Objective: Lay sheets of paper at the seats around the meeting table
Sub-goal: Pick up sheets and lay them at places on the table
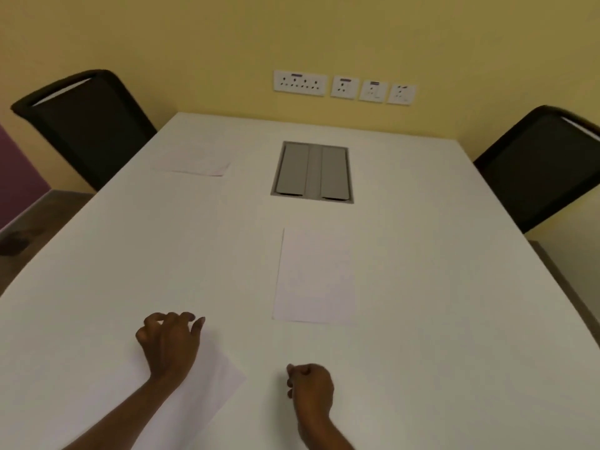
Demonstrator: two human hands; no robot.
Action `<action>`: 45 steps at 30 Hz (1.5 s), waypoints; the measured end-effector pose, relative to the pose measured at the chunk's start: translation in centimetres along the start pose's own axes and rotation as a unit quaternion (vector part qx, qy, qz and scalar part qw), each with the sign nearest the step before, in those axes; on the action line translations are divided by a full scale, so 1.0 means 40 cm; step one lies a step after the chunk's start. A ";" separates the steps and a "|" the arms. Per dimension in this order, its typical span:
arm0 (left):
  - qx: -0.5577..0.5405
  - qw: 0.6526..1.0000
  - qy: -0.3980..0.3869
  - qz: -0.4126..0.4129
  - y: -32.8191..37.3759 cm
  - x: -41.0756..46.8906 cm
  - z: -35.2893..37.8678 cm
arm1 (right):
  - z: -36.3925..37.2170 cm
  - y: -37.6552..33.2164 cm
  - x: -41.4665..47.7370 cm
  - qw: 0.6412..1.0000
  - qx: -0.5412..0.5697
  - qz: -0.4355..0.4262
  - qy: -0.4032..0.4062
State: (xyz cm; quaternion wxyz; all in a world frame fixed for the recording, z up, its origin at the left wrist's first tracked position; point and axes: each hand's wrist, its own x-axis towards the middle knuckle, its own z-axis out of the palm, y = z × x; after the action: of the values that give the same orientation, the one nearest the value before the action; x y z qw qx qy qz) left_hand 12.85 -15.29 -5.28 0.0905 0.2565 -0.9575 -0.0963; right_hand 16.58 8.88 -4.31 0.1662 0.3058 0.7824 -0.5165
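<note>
The white meeting table (422, 287) fills the view. A white sheet of paper (214, 381) lies tilted near the front edge, partly under my left hand (170, 344), whose curled fingertips hover at or on its far corner. My right hand (310, 389) is a loose fist beside that sheet, holding nothing. A second sheet (315, 277) lies straight in the middle of the table. A third sheet (194, 159) lies at the far left, in front of the left chair.
A black chair (87, 125) stands at the far left and another black chair (545, 167) at the far right. A grey cable hatch (312, 172) is set into the table's middle. Wall sockets (344, 87) sit on the yellow wall behind.
</note>
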 end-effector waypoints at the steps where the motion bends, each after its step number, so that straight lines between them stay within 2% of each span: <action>1: -0.013 1.000 -0.003 0.007 0.043 0.012 0.007 | -0.028 -0.021 0.040 1.000 -0.004 -0.011 0.018; 9: -0.059 0.996 -0.061 0.000 0.320 0.121 0.115 | -0.190 -0.191 0.358 0.990 -0.045 -0.069 0.116; 17: -0.143 0.977 -0.148 -0.059 0.454 0.217 0.220 | -0.203 -0.246 0.563 0.987 -0.113 -0.083 0.084; 22: -0.154 0.965 -0.179 -0.118 0.488 0.219 0.262 | -0.184 -0.244 0.593 0.983 -0.141 -0.082 0.081; 29: -0.130 0.967 -0.180 -0.126 0.518 0.213 0.261 | -0.160 -0.248 0.601 0.982 -0.147 -0.075 0.091; 35: -0.131 0.966 -0.169 -0.145 0.540 0.214 0.245 | -0.144 -0.254 0.588 0.978 -0.133 -0.090 0.133; 45: -0.156 0.954 -0.173 -0.190 0.546 0.230 0.231 | -0.145 -0.265 0.602 0.988 -0.096 -0.077 0.096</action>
State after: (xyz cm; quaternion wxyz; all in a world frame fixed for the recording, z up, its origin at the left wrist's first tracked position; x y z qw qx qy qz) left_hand -7.40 -0.15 -8.01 -0.0579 0.3960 -0.8649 -0.3030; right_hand -8.25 18.59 -8.30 0.0785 0.2753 0.8621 -0.4181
